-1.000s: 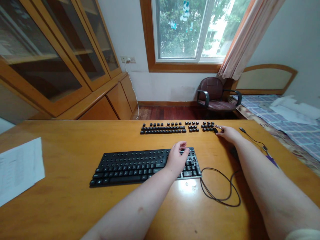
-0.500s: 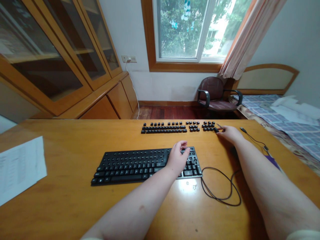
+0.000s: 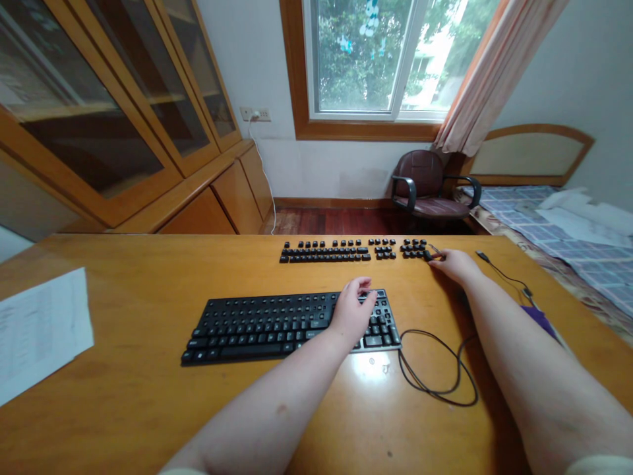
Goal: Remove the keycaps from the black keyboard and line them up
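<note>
A black keyboard (image 3: pixel 257 330) lies on the wooden desk, its upper rows showing bare key stems and its lower rows still capped. Over its right part rests my left hand (image 3: pixel 352 307), fingers loosely bent and thumb apart, gripping nothing. At the far right end of the loose keycaps (image 3: pixel 326 254), my right hand (image 3: pixel 453 264) pinches a black keycap (image 3: pixel 428 255) at the desk surface. A thin metallic piece (image 3: pixel 434 249) pokes out by its fingers; I cannot tell what it is. The loose keycaps stand in rows grouped like a keyboard's layout.
The keyboard's cable (image 3: pixel 435 396) loops on the desk to its right. A USB plug (image 3: pixel 482 255) and a purple item (image 3: pixel 539 320) lie beyond my right forearm. Paper sheets (image 3: pixel 44 330) are at the left. Past the desk stand a chair (image 3: pixel 420 178) and a bed (image 3: pixel 524 204).
The keycap at my right fingers has moved slightly, coming in against the end of the loose keycap group. My left hand stays in place on the keyboard.
</note>
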Tool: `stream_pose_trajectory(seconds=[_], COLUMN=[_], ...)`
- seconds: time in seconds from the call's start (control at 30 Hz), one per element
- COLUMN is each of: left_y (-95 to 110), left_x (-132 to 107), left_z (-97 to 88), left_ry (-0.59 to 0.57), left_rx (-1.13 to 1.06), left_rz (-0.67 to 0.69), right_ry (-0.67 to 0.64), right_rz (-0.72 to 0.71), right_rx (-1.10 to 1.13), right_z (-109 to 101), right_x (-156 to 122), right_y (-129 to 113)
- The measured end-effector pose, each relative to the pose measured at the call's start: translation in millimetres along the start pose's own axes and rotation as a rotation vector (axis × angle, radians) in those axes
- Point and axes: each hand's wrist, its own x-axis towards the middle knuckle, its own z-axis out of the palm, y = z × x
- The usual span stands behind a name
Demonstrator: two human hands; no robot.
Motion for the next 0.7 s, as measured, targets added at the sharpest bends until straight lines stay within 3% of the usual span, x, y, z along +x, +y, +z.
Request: stream_pose_trajectory(seconds=[0.17, 0.27, 0.37, 0.53, 0.7], left_y=[4, 14, 26, 30, 19], left_x=[0, -1, -4, -8, -4], left_z=[-0.3, -4.6, -9.9, -13.4, -13.8], left_ry=[0.013, -0.036, -0.146, -0.346, -0.394], left_rx=[-0.019, 0.125, 0.391, 0.628, 0.645], left_rz=[0.004, 0.037, 0.14, 0.287, 0.249], right_ry=[0.212, 0.298, 0.305, 0.073, 0.097], right_rz=[-0.005, -0.218, -0.438, -0.495, -0.557], right_rx=[0.172, 0.433, 0.445, 0.628, 0.651], right_z=[-17, -34, -41, -12, 20], right_x=[-19, -54, -99, -149, -154], right_y=[-15, -37, -63, -91, -98])
